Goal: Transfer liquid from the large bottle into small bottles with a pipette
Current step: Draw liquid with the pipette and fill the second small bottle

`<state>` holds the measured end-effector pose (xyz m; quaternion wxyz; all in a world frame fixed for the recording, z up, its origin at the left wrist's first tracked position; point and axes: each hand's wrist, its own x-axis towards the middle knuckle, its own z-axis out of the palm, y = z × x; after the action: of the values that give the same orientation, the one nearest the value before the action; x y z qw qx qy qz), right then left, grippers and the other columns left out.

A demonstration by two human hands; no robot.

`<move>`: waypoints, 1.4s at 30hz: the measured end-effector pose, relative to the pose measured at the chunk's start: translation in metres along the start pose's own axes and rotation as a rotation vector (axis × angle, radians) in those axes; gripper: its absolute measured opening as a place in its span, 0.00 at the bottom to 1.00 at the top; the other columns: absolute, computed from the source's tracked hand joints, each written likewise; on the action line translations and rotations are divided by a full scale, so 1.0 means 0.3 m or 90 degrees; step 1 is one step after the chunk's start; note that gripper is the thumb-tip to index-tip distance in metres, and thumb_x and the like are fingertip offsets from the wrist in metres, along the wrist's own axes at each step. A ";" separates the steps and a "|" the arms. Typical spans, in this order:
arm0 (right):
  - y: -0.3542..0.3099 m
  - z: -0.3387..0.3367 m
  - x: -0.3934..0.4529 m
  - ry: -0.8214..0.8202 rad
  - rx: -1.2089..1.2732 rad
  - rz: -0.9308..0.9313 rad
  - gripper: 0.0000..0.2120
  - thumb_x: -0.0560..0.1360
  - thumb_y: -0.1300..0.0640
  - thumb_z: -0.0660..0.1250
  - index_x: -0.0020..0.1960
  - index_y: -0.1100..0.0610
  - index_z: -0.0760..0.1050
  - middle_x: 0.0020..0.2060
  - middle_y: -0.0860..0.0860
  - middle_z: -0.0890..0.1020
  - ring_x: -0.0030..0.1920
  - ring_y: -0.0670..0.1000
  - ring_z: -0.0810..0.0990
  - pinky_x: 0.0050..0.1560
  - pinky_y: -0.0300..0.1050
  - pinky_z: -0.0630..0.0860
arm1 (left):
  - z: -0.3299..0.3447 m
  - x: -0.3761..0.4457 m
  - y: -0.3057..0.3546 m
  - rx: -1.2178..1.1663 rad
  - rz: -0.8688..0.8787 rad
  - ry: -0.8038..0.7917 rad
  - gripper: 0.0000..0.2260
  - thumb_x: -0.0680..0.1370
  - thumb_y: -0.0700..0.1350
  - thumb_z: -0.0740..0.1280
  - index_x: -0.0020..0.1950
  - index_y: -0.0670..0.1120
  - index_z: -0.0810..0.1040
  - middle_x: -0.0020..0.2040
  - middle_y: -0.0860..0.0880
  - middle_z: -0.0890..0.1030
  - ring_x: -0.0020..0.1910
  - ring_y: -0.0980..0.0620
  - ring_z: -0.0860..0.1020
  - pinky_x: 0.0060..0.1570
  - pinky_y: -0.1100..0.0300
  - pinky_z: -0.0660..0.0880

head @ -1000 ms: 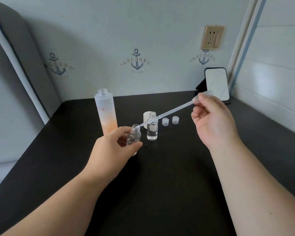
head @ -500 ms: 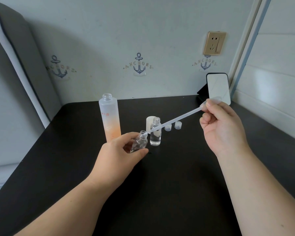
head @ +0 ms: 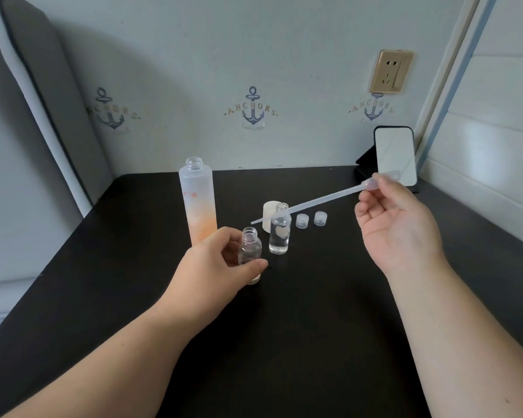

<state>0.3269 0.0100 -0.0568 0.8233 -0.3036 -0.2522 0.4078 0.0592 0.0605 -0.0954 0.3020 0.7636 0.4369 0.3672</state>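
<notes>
A: What takes up the most room?

B: The black table [head: 314, 342], running back to the wall with the anchor prints [head: 252, 108]. At about one o'clock a small mirror [head: 394, 152] stands propped at the table's back edge, with a brass-coloured wall socket [head: 390, 71] above it.

A: And the large bottle?

B: The frosted tall bottle [head: 197, 203] stands upright and uncapped at eleven o'clock from the table's middle, its lower part tinted orange.

A: The hands?

B: The left hand [head: 215, 267] is curled round a small clear bottle [head: 249, 251], thumb in front, fingers behind; that bottle is open-mouthed and upright at the table's centre. The right hand [head: 396, 230], at two o'clock, pinches the bulb of a plastic pipette [head: 308, 203] between thumb and fingertips. The pipette slants down toward nine o'clock, and its tip hangs above the held bottle's mouth, clear of it.

A: What else is small?

B: A second small bottle [head: 280, 233], holding clear liquid, stands just right of the held one. Behind it sits a white cap [head: 269, 215], and at its two o'clock two little clear caps [head: 302, 220] [head: 320, 218] sit side by side.
</notes>
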 end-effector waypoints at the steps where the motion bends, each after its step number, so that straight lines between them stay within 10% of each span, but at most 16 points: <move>1: 0.002 0.003 -0.002 0.002 0.010 0.009 0.08 0.76 0.61 0.70 0.39 0.57 0.83 0.38 0.51 0.83 0.37 0.49 0.82 0.39 0.39 0.77 | -0.002 0.000 -0.002 0.011 -0.001 -0.003 0.15 0.69 0.58 0.79 0.49 0.61 0.78 0.44 0.67 0.81 0.44 0.65 0.80 0.41 0.75 0.73; 6: 0.012 0.013 -0.014 0.006 0.045 0.041 0.07 0.76 0.61 0.71 0.40 0.58 0.85 0.39 0.52 0.84 0.38 0.48 0.82 0.39 0.39 0.77 | -0.035 -0.009 0.015 -0.082 0.020 0.018 0.19 0.69 0.64 0.74 0.56 0.59 0.79 0.48 0.62 0.82 0.48 0.61 0.81 0.44 0.69 0.76; 11: 0.015 0.019 -0.015 0.017 0.069 0.055 0.05 0.77 0.61 0.70 0.43 0.59 0.83 0.39 0.52 0.83 0.37 0.48 0.81 0.38 0.39 0.77 | -0.104 0.012 0.001 -0.195 0.011 0.339 0.15 0.73 0.58 0.69 0.58 0.61 0.75 0.52 0.59 0.79 0.48 0.64 0.77 0.45 0.68 0.73; 17: 0.016 0.022 -0.018 0.010 0.078 0.065 0.07 0.77 0.61 0.70 0.41 0.58 0.84 0.40 0.52 0.84 0.37 0.48 0.82 0.38 0.39 0.77 | -0.066 0.074 -0.058 -0.186 -0.164 0.174 0.35 0.79 0.54 0.71 0.82 0.57 0.55 0.72 0.58 0.73 0.68 0.57 0.74 0.66 0.53 0.71; 25: 0.018 0.024 -0.018 0.018 0.081 0.068 0.05 0.77 0.61 0.70 0.44 0.59 0.83 0.40 0.52 0.84 0.37 0.48 0.82 0.37 0.39 0.77 | -0.049 0.076 -0.068 -0.097 -0.141 0.168 0.18 0.80 0.53 0.70 0.68 0.57 0.72 0.53 0.64 0.78 0.53 0.62 0.77 0.48 0.63 0.72; 34: 0.006 0.022 -0.017 0.019 0.108 0.039 0.06 0.78 0.60 0.70 0.44 0.58 0.84 0.42 0.51 0.85 0.43 0.48 0.85 0.42 0.40 0.79 | -0.068 0.042 -0.022 -0.062 -0.068 0.156 0.21 0.79 0.49 0.71 0.48 0.78 0.70 0.48 0.71 0.78 0.46 0.69 0.77 0.41 0.61 0.73; 42: 0.002 0.036 -0.021 0.012 0.100 0.021 0.11 0.78 0.59 0.70 0.39 0.57 0.86 0.42 0.51 0.86 0.45 0.48 0.86 0.43 0.39 0.79 | -0.065 0.037 -0.019 -0.013 -0.012 0.143 0.13 0.79 0.47 0.70 0.56 0.64 0.74 0.48 0.59 0.79 0.49 0.56 0.78 0.46 0.54 0.75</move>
<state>0.3161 0.0083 -0.0509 0.8402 -0.2461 -0.2062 0.4371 0.0443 0.0756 -0.0858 0.2622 0.7106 0.4714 0.4518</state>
